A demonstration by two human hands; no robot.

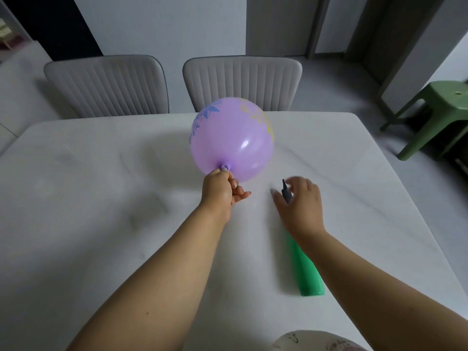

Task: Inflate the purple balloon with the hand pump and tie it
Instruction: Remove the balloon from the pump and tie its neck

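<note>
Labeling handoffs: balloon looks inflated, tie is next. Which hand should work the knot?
Probably the right hand. The left hand pinches the purple balloon at its neck, sealing the air, so it shouldn't let go. The right is blurred over the green pump lying on the table; whether it has a grip is unclear.

Hidden, cropped and blurred parts of the view

The right hand is smeared by motion, so its fingers cannot be told apart, and whether they touch the dark nozzle is unclear; it seems to hover just over it. That hand and forearm cover the middle of the green hand pump, leaving only the nozzle and the wide rear end in sight. The neck of the purple balloon disappears inside the left hand, so any knot is out of sight. The balloon's printed pattern is too small to read. The green stool is cut by the right edge, and a patterned cloth by the bottom edge.
</note>
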